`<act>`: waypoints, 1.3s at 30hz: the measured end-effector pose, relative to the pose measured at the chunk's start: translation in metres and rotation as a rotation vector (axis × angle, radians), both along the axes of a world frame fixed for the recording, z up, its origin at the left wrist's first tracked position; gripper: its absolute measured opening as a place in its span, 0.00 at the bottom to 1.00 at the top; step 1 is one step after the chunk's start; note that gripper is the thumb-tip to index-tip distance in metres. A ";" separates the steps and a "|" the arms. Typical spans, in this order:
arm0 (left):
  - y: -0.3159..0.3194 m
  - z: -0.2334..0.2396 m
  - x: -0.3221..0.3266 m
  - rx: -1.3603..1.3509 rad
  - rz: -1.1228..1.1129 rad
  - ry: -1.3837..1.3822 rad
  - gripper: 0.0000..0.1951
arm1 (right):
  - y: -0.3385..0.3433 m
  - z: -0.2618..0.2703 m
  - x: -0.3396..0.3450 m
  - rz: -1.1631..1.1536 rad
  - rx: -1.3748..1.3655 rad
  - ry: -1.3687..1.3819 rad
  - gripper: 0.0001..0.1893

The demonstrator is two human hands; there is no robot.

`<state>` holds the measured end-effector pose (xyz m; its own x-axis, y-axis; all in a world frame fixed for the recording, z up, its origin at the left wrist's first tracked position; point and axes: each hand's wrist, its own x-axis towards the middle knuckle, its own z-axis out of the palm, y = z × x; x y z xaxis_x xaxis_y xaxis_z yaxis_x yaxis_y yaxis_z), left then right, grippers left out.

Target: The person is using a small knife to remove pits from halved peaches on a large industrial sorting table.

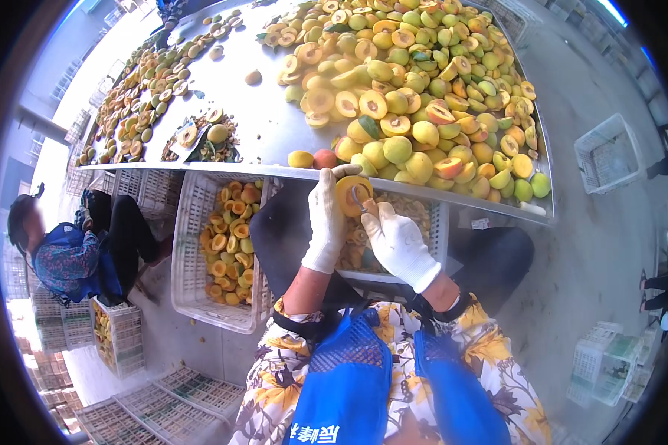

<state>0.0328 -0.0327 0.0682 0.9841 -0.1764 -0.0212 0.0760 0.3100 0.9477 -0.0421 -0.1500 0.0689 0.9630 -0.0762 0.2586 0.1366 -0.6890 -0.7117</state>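
Note:
A halved yellow peach rests in my gloved left hand, cut face turned towards my right. My gloved right hand grips a pitting tool with a looped metal end, and the loop is in the flesh at the middle of the half. Whether the stone is still inside, I cannot tell. Just beyond my hands runs the front rim of a metal table. Under them a white plastic crate holds pale scraps or stones. At my left, another white crate holds pitted peach halves.
A large heap of peach halves covers the table's right side. More halves lie at the left, near a pile of leaves and debris. A seated person is at the left. Crates stand on the floor.

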 end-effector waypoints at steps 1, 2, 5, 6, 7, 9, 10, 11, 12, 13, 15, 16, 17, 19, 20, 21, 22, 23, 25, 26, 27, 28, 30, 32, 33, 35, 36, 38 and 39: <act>-0.001 0.000 -0.002 0.019 0.003 -0.011 0.27 | -0.001 -0.001 0.000 0.001 0.006 0.027 0.14; -0.001 -0.002 -0.003 0.038 0.006 -0.022 0.26 | -0.001 -0.003 0.000 0.003 0.012 0.054 0.15; -0.001 -0.009 -0.006 0.094 0.045 -0.058 0.22 | -0.001 -0.003 -0.001 0.015 0.044 0.137 0.16; -0.002 -0.011 -0.007 0.110 0.060 -0.071 0.20 | -0.001 -0.003 -0.001 0.018 0.055 0.164 0.16; -0.003 -0.012 -0.007 0.114 0.076 -0.072 0.19 | -0.002 -0.002 0.000 0.038 0.057 0.173 0.17; -0.004 -0.014 -0.010 0.124 0.108 -0.070 0.16 | -0.004 -0.001 0.001 0.077 0.063 0.194 0.17; -0.006 -0.016 -0.011 0.125 0.140 -0.086 0.15 | -0.006 0.000 0.002 0.110 0.086 0.230 0.18; -0.008 -0.019 -0.011 0.128 0.171 -0.102 0.15 | -0.008 0.001 0.004 0.143 0.110 0.266 0.18; -0.009 -0.020 -0.010 0.127 0.201 -0.121 0.14 | -0.011 0.002 0.006 0.173 0.133 0.300 0.19; -0.009 -0.021 -0.010 0.170 0.180 -0.122 0.14 | -0.012 0.002 0.005 0.186 0.195 0.303 0.19; -0.005 -0.023 -0.008 0.256 0.138 -0.123 0.15 | -0.014 -0.002 0.005 0.212 0.320 0.310 0.20; -0.002 -0.021 -0.005 0.261 0.028 -0.083 0.15 | -0.017 -0.009 0.005 0.243 0.302 0.299 0.20; 0.002 -0.018 0.000 0.265 -0.081 -0.043 0.16 | -0.022 -0.019 0.005 0.275 0.284 0.287 0.20; 0.012 -0.017 0.006 0.260 -0.263 0.006 0.16 | -0.022 -0.009 0.006 0.300 0.480 0.523 0.19; 0.016 -0.016 0.008 0.249 -0.339 0.014 0.16 | -0.026 0.000 0.004 0.283 0.693 0.770 0.19; 0.019 -0.016 0.009 0.237 -0.417 0.023 0.17 | -0.027 0.011 0.002 0.259 0.905 1.018 0.19; 0.020 -0.016 0.010 0.208 -0.484 0.026 0.16 | -0.028 0.011 0.002 0.272 0.907 1.024 0.19; 0.018 -0.019 0.012 0.212 -0.513 -0.002 0.16 | -0.030 0.011 0.001 0.286 0.909 1.029 0.19; 0.012 -0.024 0.014 0.214 -0.575 -0.055 0.16 | -0.037 0.007 -0.002 0.317 1.004 1.061 0.20; 0.010 -0.026 0.010 0.184 -0.573 -0.070 0.16 | -0.044 -0.001 -0.003 0.337 1.097 1.085 0.21; 0.008 -0.024 0.007 0.169 -0.546 -0.044 0.16 | -0.050 -0.010 -0.005 0.355 1.191 1.106 0.21; 0.005 -0.022 0.003 0.153 -0.519 -0.019 0.16 | -0.056 -0.017 -0.008 0.435 1.388 1.121 0.21; -0.006 -0.014 -0.008 0.191 -0.362 0.064 0.16 | -0.052 -0.033 -0.016 0.510 1.653 1.063 0.23; -0.010 -0.019 -0.005 0.155 0.059 -0.101 0.15 | -0.047 -0.044 -0.019 0.591 1.778 0.986 0.26; -0.009 -0.023 0.000 0.140 0.276 -0.185 0.15 | -0.043 -0.041 -0.022 0.508 1.681 0.922 0.26; 0.035 -0.021 0.025 0.020 0.619 -0.189 0.13 | -0.037 -0.029 -0.033 0.343 1.494 0.763 0.25; 0.071 -0.021 0.035 0.106 0.587 -0.116 0.14 | -0.044 -0.040 -0.036 0.197 1.138 0.793 0.25; 0.142 -0.012 0.040 0.798 0.485 -0.176 0.16 | -0.057 -0.093 -0.040 0.269 0.000 0.690 0.21; 0.162 -0.008 0.040 1.383 0.354 -0.298 0.18 | -0.059 -0.099 -0.041 0.327 -0.504 0.654 0.20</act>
<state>0.0730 0.1297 0.0601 0.9691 0.0628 0.2385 -0.0574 -0.8831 0.4657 -0.0836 -0.2085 -0.0297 0.8834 0.2031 -0.4224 0.0538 -0.9392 -0.3391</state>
